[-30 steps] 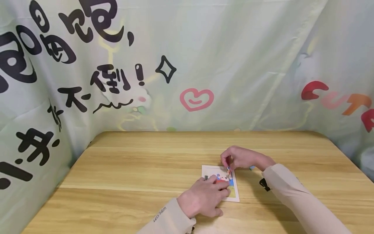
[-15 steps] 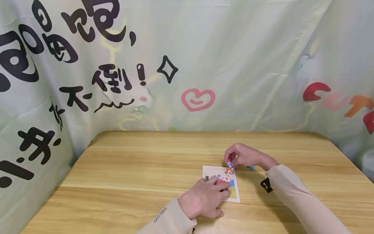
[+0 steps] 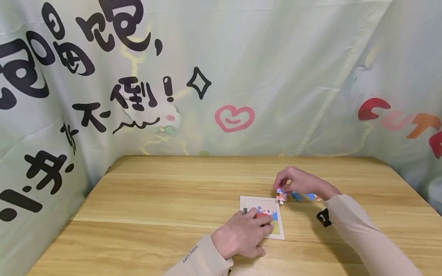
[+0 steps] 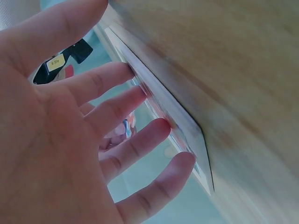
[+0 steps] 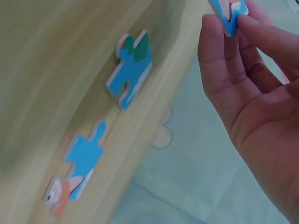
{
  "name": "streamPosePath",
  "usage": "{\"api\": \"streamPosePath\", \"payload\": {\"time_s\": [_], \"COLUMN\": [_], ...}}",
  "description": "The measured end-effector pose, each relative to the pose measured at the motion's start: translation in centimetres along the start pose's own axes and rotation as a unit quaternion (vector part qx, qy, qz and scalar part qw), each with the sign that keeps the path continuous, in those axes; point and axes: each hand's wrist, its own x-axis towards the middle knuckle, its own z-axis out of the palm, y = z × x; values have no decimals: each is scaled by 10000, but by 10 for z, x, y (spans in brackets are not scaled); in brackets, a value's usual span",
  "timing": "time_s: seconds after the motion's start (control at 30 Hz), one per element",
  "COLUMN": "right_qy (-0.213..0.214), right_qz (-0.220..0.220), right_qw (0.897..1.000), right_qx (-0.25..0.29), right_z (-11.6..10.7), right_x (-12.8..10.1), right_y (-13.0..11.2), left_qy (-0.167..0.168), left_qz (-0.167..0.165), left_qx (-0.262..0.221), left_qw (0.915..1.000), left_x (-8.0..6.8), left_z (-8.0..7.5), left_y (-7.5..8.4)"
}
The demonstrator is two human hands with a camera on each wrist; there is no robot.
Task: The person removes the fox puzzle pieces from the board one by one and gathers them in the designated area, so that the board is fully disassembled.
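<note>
A small white puzzle board [image 3: 259, 203] [image 4: 177, 116] with a cartoon picture lies on the wooden table [image 3: 155, 199]. My left hand [image 3: 241, 232] [image 4: 93, 135] rests flat on it, fingers straight and pressing its near part. My right hand [image 3: 297, 182] [image 5: 247, 74] is just right of the board's far corner and pinches a puzzle piece [image 3: 281, 196] [image 5: 229, 11] between thumb and fingers. Two loose pieces lie on the table by that hand: a blue and green piece [image 5: 133, 70] [image 3: 296, 197] and a blue piece with an orange and white figure [image 5: 77, 172] [image 3: 312, 197].
A printed pale green cloth backdrop [image 3: 241, 76] closes in the table on the back and both sides. A black tag [image 3: 322, 217] sits on the right sleeve. Bare wood stretches to the left of the board.
My right hand has moved right, off the board's far corner, carrying the pinched piece out toward the loose pieces. The left hand stays pressed on the board.
</note>
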Motion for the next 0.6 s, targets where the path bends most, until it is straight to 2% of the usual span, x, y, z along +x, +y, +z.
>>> {"api": "streamPosePath", "payload": {"time_s": [0.33, 0.6], "right_qy": [76, 214], "right_qz": [148, 391], "right_qw": [9999, 9990], "right_qx": [-3, 47], "right_z": [-7, -19], "right_x": [-17, -32], "right_y": [7, 18], "left_qy": [-99, -35], "left_qz": [-5, -217], "left_qx": [94, 97], "left_qw": [9999, 9997], "left_x": [0, 0], "left_z": [2, 3], "left_y": [2, 9]}}
